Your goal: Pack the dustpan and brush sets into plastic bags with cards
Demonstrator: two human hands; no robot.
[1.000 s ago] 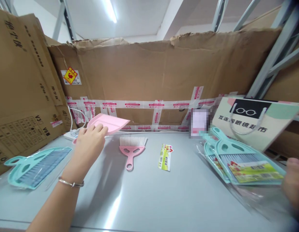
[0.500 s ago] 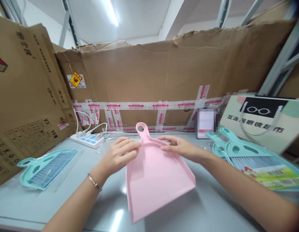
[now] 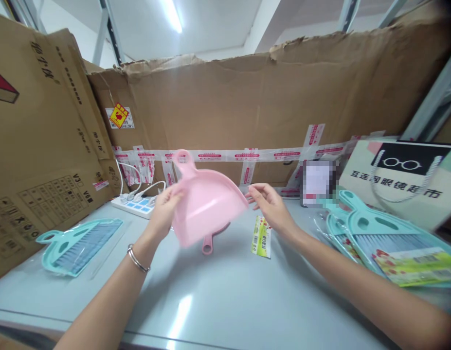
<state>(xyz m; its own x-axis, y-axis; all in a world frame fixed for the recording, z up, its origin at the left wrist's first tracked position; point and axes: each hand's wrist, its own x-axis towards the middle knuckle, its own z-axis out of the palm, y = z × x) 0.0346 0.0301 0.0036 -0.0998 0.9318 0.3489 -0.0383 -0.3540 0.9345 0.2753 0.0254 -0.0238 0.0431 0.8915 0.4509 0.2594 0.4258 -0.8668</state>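
My left hand (image 3: pixel 164 210) grips a pink dustpan (image 3: pixel 205 201) near its handle and holds it tilted above the grey table (image 3: pixel 225 296). Only the handle of a pink brush (image 3: pixel 207 244) shows beneath the pan; the rest of it is hidden. My right hand (image 3: pixel 271 206) hovers just right of the pan's edge with its fingers spread and nothing in them. A small green and yellow label card (image 3: pixel 261 237) lies flat on the table below my right hand.
A teal dustpan and brush set (image 3: pixel 77 240) in clear wrap lies at the left. Several packaged teal sets (image 3: pixel 386 238) are stacked at the right before a paper bag (image 3: pixel 404 180). A white power strip (image 3: pixel 135 205) sits at the back left. Cardboard walls (image 3: pixel 247 107) enclose the table.
The pink dustpan was picked up from the back left, held flat in both hands, then tipped up. My right hand has let go of it. The brush handle and card show again.
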